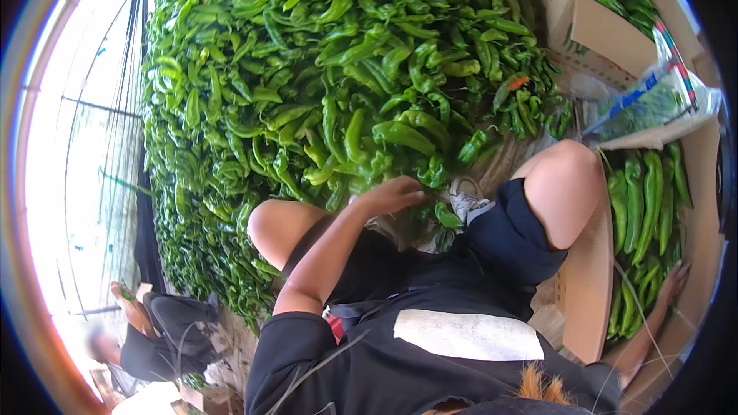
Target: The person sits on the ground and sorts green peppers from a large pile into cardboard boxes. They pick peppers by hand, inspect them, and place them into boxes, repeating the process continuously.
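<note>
A large heap of long green peppers (346,69) rises in front of me. My left hand (392,196) hovers at the heap's near edge above my lap, back upward, its fingers loosely stretched out; no held thing shows, though its palm is hidden. Beyond its fingertips, a few loose peppers (447,216) lie by my shoe. At my right stands an open cardboard box (588,292) with green peppers laid lengthwise (646,200) in it. My right hand (675,283) reaches into this box at its far right wall, beside the peppers, with fingers extended.
Clear plastic film with a blue and red edge (653,100) drapes over the box's far end. Another cardboard box (607,27) of peppers stands at the upper right. At the lower left, another person (165,338) sits near cartons. Dark netting (146,207) hangs along the left.
</note>
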### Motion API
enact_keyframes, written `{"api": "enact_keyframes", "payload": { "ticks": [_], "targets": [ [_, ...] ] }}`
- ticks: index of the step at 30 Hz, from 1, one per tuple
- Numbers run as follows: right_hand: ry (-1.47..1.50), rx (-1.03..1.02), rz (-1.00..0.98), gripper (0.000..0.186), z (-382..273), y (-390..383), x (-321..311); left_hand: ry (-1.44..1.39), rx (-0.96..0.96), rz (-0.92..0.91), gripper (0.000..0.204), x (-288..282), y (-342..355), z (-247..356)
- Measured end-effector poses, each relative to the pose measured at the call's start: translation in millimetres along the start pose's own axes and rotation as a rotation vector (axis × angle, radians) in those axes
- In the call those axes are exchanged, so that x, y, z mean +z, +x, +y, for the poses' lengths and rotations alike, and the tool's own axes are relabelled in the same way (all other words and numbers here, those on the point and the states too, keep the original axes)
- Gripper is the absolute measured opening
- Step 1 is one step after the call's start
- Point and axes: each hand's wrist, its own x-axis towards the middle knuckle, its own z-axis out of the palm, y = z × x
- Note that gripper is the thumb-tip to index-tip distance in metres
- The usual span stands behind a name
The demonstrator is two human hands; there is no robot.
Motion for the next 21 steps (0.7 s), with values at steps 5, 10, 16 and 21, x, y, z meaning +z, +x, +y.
{"api": "enact_keyframes", "payload": {
  "ticks": [5,10,16,21],
  "targets": [
    [0.663,-0.347,0.546,0.067,-307,-95,-270,0.516,0.175,0.549,0.084,-25,71,-17],
    [0.938,-0.774,0.048,0.057,-421,-174,-329,1.002,0.091,0.475,0.124,-33,151,-8],
    [1.429,-0.886,-0.277,0.054,-489,-204,-350,1.008,0.052,0.391,0.095,-47,148,-29],
    [1.611,-0.847,-0.547,0.041,-527,-209,-362,0.653,0.137,0.767,0.073,-74,98,-18]
  ]
}}
